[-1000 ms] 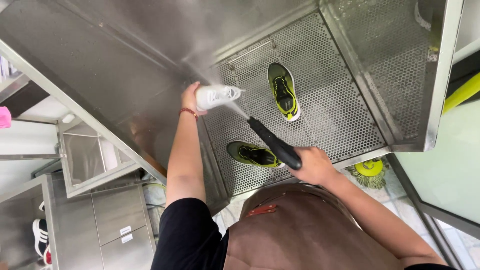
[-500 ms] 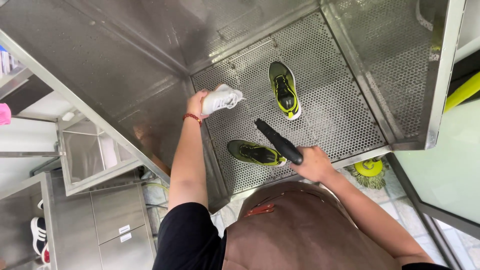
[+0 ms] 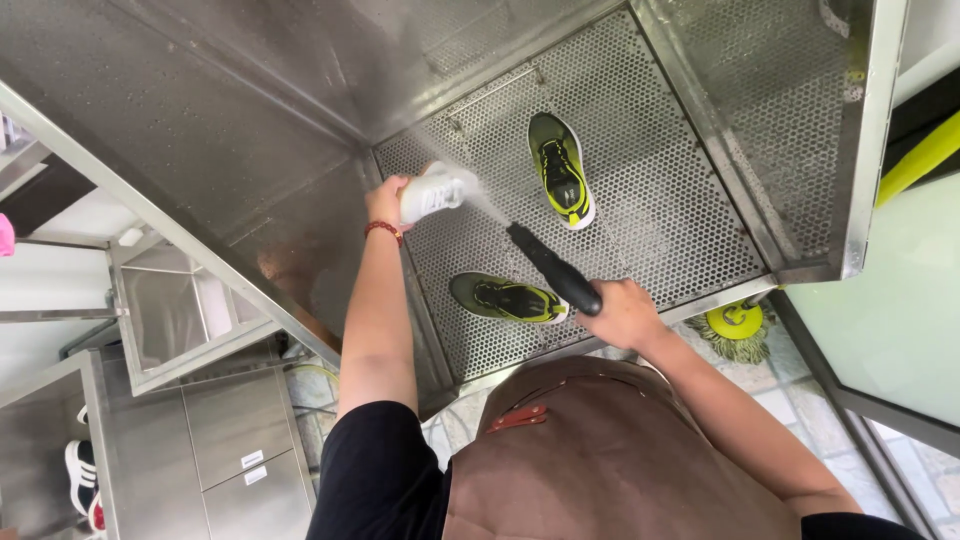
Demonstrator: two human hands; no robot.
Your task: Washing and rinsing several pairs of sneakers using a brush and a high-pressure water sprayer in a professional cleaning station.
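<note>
The black spray gun (image 3: 553, 269) in the right hand (image 3: 625, 315) now points up at the white shoe (image 3: 432, 194), and its tip is closer to the shoe than half a second ago. A pale mist now shoots from the tip and hits the shoe. The left hand (image 3: 385, 200) has turned the shoe, so it lies more level than before. One second ago the gun also sat near the shoe, then it pulled back.

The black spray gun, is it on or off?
On. Mist shoots from the spray gun in the right hand onto the white shoe in the left hand.
</note>
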